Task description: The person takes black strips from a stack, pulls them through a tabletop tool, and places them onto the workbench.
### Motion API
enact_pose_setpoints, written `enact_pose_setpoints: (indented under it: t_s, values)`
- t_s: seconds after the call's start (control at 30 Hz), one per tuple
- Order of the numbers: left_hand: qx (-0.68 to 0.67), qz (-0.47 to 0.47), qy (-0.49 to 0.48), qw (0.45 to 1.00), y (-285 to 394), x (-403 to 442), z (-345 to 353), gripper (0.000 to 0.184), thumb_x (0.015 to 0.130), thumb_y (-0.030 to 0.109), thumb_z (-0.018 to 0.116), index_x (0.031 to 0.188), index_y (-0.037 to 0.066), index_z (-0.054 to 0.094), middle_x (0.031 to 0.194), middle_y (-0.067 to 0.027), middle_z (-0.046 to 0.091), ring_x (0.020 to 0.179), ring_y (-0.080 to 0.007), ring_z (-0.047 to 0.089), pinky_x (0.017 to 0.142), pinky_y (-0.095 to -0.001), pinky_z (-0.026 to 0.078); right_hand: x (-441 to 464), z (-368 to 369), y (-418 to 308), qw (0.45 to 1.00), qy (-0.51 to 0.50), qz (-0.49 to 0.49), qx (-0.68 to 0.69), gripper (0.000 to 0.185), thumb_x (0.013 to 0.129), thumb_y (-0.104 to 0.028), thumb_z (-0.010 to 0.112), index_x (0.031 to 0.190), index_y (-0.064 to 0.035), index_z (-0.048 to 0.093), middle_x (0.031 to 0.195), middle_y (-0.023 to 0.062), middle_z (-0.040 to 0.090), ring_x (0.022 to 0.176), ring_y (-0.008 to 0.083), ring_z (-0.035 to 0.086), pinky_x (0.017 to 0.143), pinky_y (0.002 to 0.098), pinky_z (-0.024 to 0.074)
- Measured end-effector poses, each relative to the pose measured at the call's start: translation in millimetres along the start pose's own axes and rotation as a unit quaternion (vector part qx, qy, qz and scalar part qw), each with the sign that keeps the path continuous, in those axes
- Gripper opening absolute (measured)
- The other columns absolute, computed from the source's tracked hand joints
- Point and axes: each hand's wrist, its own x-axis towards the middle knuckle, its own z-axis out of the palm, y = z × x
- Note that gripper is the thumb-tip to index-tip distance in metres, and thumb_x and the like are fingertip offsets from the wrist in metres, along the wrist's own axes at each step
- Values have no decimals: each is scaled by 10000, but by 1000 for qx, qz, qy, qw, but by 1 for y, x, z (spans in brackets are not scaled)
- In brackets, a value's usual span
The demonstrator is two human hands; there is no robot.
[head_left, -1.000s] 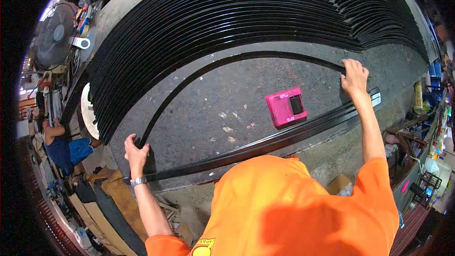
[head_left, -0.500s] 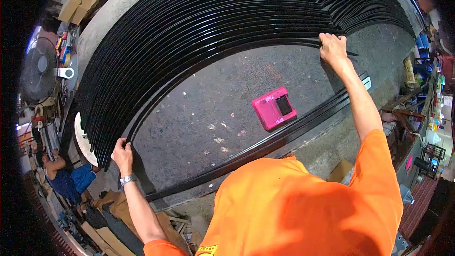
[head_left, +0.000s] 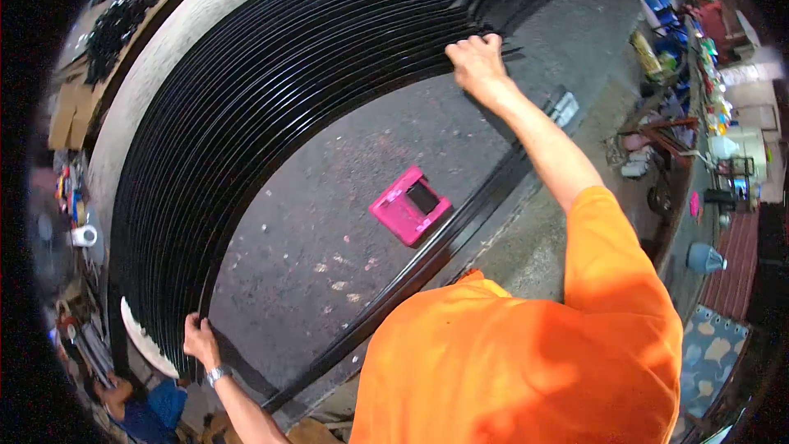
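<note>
Long glossy black strips [head_left: 271,86] lie side by side in a dense row on the dark table [head_left: 279,230], bowed in this wide view. My left hand [head_left: 201,341], with a watch at the wrist, is closed on the near end of the nearest strip [head_left: 234,226]. Toward that strip's other end, my right hand [head_left: 478,64] is closed on it with the knuckles up. The strip lies against the row between my hands. My fingertips are partly hidden on both sides. A pink plastic case [head_left: 408,207] with a black rectangular recess rests on the table in front of me.
Several more black strips [head_left: 436,251] lie along the table edge nearest me. A person [head_left: 148,407] is low at the lower left, beyond the table. At the right stand a shelf with mixed goods and a bluish jug [head_left: 705,258]. Cardboard [head_left: 76,115] lies at the upper left.
The strip in my hands has moved away from me, closing the gap to the row. My view has turned, so the table and pink case appear shifted left.
</note>
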Motion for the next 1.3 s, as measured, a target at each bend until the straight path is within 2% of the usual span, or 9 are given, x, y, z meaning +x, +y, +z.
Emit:
enact_pose_setpoints:
  t_s: [0.3, 0.47, 0.57, 0.7, 0.8, 0.93, 1.0, 1.1, 1.3]
  values:
    - [112, -4, 82, 990, 28, -36, -7, 397, 882, 254, 665, 1261, 166, 586, 1325, -7, 562, 1160, -212, 569, 871, -462, 381, -33, -15, -29, 986, 137, 15, 94, 237, 734, -101, 665, 956, -114, 584, 910, 72, 560, 928, 266, 564, 876, 515, 380]
    - [12, -32, 110, 993, 58, -106, 14, 408, 923, 264, 609, 1302, 114, 591, 1421, -115, 516, 1262, -301, 519, 992, -484, 405, -94, -13, -52, 988, 71, 74, 118, 333, 832, -280, 663, 1127, -133, 613, 1084, 62, 602, 1093, 240, 556, 875, 513, 415]
    - [-88, -35, 125, 988, 103, -152, 10, 386, 919, 176, 587, 1265, 5, 597, 1329, -219, 571, 1280, -362, 502, 1107, -449, 361, -104, -24, -58, 993, 37, 42, 109, 411, 838, -259, 630, 1220, -110, 603, 1222, 85, 624, 1114, 267, 603, 879, 453, 505]
    - [-56, -113, 103, 987, 118, -167, 18, 434, 901, 199, 574, 1304, 37, 559, 1379, -183, 530, 1295, -360, 467, 1038, -502, 392, -104, -15, -64, 992, -34, 57, 110, 443, 902, -198, 573, 1334, -99, 562, 1375, 106, 559, 1275, 269, 518, 1048, 411, 433]
    - [-59, -195, 64, 977, 116, -173, 51, 520, 995, 300, 440, 1470, 90, 403, 1569, -156, 309, 1461, -329, 257, 1124, -619, 230, -114, 27, -47, 997, -16, 18, 74, 469, 998, -237, 470, 1450, -114, 444, 1482, 86, 453, 1359, 254, 425, 1027, 426, 439]
    - [-130, -210, 87, 965, 116, -172, 48, 516, 992, 275, 453, 1464, 72, 405, 1566, -159, 314, 1467, -333, 242, 1155, -613, 166, -107, 31, -40, 996, -61, 38, 49, 454, 1003, -304, 470, 1440, -182, 471, 1484, 56, 459, 1353, 242, 440, 1007, 456, 442]
    - [-124, -206, 91, 966, 114, -173, 48, 521, 991, 280, 473, 1473, 96, 402, 1563, -164, 320, 1460, -338, 257, 1147, -618, 175, -94, 38, -25, 988, -120, 64, 78, 441, 985, -344, 499, 1405, -209, 518, 1466, 55, 484, 1340, 248, 460, 1009, 479, 431]
    - [-115, -187, 132, 967, 109, -176, 49, 508, 954, 280, 544, 1423, 102, 466, 1514, -161, 391, 1422, -342, 314, 1120, -602, 233, -82, 10, -41, 993, -26, 20, 117, 432, 969, -355, 521, 1373, -204, 551, 1452, 64, 501, 1330, 258, 472, 1012, 495, 415]
    - [-306, -166, 120, 930, 37, -170, 19, 452, 848, 230, 677, 1267, 83, 590, 1288, -123, 578, 1215, -314, 532, 987, -485, 434, -102, -102, -199, 977, 43, -80, 194, 429, 925, -263, 595, 1346, -183, 566, 1420, 58, 525, 1317, 238, 479, 1025, 499, 363]
